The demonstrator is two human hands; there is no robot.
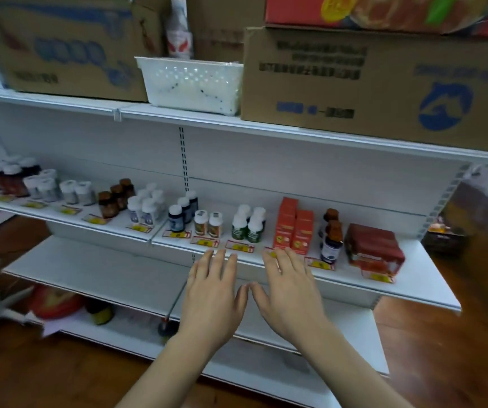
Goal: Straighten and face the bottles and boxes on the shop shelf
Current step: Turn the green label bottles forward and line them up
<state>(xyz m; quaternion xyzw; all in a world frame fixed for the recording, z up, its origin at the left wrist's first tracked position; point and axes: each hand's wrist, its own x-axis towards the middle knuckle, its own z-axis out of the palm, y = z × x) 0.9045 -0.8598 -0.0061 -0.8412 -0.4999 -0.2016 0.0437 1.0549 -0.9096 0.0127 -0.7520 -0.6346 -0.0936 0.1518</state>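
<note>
White metal shelving ran across the room, and the goods to be faced stood along the middle shelf [340, 275], each group behind a yellow price tag on the front lip. Nearest the person were green-labelled bottles [248, 226] with white caps in a tight cluster, orange boxes [294, 228] standing upright just beside them, dark bottles [331, 237] with brown caps in a short file, and a red pack [375, 248] lying at a slant to the edge, the one most plainly out of line.

The small bottles looked light and smooth, likely to topple if nudged high, so I judged they were best turned by the body, low down. The cartons seemed light too, stiff enough to square up by pressing their sides. Whether the dark bottles were glass I could not tell; if so they would want gentler handling. The pack looked heavier and would probably slide rather than lift.

Both hands were held out palm down in front of the shelf, side by side, thumbs nearly touching. The left hand [213, 293] had its fingers straight and slightly spread, the tips near the shelf lip below the green-labelled bottles. The right hand [290, 290] lay the same way, fingertips at the tag under the orange boxes. Neither held anything.
</note>
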